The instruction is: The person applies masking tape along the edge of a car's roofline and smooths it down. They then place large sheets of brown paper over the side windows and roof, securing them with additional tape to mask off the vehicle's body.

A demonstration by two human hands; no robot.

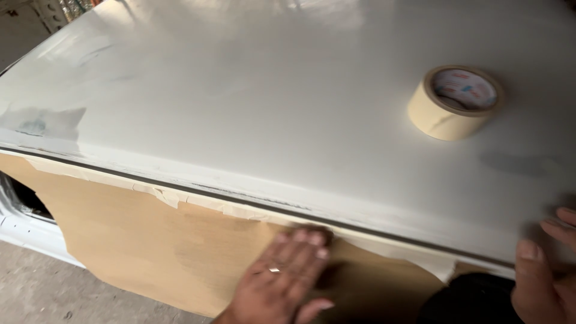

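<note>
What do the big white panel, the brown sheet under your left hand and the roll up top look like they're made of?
White panel: likely painted sheet metal, smooth with a dull sheen and scuffs. Brown sheet: kraft-type paper, matte, creased, edge taped. Roll: cream paper masking tape, by its look. Left hand presses flat on the sheet.

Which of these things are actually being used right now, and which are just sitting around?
In use:
- left hand, flat on the brown paper
- masking tape strip along the paper's top edge
- right hand, on the white panel

Lying about:
- roll of tape, on the panel, untouched
- concrete floor
</note>
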